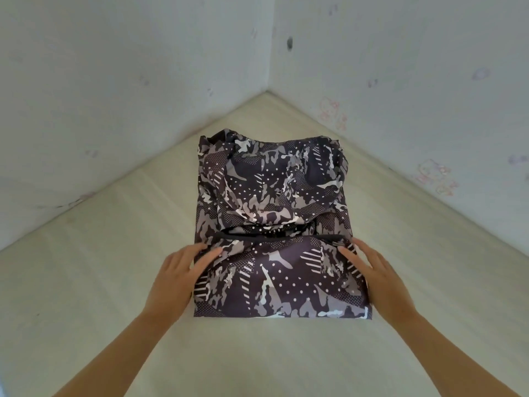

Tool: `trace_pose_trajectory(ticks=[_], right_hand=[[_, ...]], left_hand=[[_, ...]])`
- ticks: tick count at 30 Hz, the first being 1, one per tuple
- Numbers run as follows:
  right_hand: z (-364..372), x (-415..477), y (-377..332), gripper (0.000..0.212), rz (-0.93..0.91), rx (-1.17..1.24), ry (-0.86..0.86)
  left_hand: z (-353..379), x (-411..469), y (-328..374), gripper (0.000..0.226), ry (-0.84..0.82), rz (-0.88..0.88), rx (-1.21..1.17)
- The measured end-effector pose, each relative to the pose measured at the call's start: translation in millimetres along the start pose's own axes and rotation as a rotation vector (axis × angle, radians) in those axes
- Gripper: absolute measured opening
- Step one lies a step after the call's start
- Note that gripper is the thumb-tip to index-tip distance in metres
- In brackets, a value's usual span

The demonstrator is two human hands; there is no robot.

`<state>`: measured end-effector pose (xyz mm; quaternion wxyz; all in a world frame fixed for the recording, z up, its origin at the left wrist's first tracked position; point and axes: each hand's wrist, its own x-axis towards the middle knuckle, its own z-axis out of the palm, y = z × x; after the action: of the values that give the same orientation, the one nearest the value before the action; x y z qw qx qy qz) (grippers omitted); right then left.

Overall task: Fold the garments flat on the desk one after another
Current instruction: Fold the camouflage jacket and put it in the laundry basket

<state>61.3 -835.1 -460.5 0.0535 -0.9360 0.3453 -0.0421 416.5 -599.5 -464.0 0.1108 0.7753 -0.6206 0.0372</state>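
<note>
A dark camouflage-patterned garment [272,224] with white dots and stripes lies on the pale desk [100,282]. Its near part is folded up over itself, with a dark hem edge running across the middle. My left hand [177,276] rests flat against the left side of the folded near part, fingers extended. On the right side of that same fold lies my right hand [375,279], also flat with fingers extended. Neither hand grips the cloth.
The desk sits in a corner between two pale walls [143,67] that meet behind the garment. Faint pink cartoon drawings [332,113] mark the right wall.
</note>
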Motion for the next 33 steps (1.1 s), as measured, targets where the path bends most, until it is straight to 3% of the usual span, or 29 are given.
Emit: trace_pose_trajectory(ticks=[2, 7, 13, 21, 24, 26, 28, 29, 31, 33], right_hand=[[-3, -9, 3, 0.112, -0.021, -0.049, -0.058], [-6, -2, -2, 0.114, -0.056, -0.051, -0.144], [-6, 7, -6, 0.095, -0.134, -0.103, -0.331], [-10, -35, -16, 0.061, -0.014, 0.204, -0.237], [-26, -57, -22, 0.057, 0.007, 0.456, -0.190], [-49, -68, -30, 0.060, 0.150, 0.748, -0.159], [-77, -68, -40, 0.048, 0.343, 0.999, -0.190], [-86, -64, -40, 0.037, 0.373, 1.014, -0.195], [-101, -47, -48, 0.025, 0.436, 1.006, -0.197], [-107, -22, -60, 0.024, 0.513, 1.101, -0.134]], left_hand=[[4, -15, -3, 0.107, -0.143, 0.060, 0.054], [5, -8, -8, 0.100, -0.219, 0.058, -0.018], [8, 0, -21, 0.096, -0.433, 0.004, -0.082], [-4, -40, -19, 0.071, -0.387, -0.042, -0.306], [-25, -56, -18, 0.076, -0.316, -0.017, -0.444], [-56, -64, -4, 0.076, -0.329, -0.145, -0.661], [-93, -66, 15, 0.042, -0.383, -0.297, -0.868], [-109, -64, 21, 0.025, -0.396, -0.368, -0.944], [-120, -54, 25, 0.060, -0.371, -0.488, -1.089], [-118, -35, 29, 0.062, -0.274, -0.672, -1.142]])
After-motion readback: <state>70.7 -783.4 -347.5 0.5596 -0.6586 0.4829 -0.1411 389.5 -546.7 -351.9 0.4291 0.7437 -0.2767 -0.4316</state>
